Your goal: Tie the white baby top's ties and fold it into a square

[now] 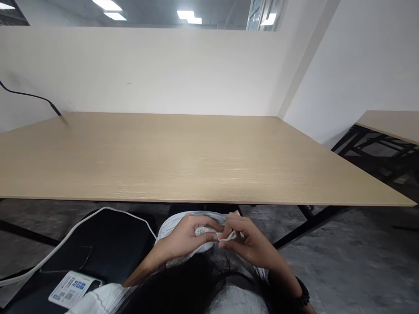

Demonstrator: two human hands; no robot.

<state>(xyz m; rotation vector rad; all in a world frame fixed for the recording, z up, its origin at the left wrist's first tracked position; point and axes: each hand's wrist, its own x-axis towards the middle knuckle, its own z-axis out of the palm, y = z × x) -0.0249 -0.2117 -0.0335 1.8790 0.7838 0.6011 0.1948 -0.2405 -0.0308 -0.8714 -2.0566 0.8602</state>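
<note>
Both grips are closed: the left hand [183, 237] and the right hand [250, 244] pinch a small crumpled white cloth [209, 231] between their fingertips. It sits above a fold of white fabric [176, 221], just below the near edge of the pale wood-grain counter [183, 157]. A black beaded wristband [303, 293] circles the right wrist. Left of the hands lie a black padded seat [111, 240], a white cable [78, 233] and a blue-printed white card [70, 290].

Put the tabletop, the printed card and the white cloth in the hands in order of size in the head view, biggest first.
Tabletop is largest. The printed card and white cloth look alike in size, so I can't rank them.
</note>
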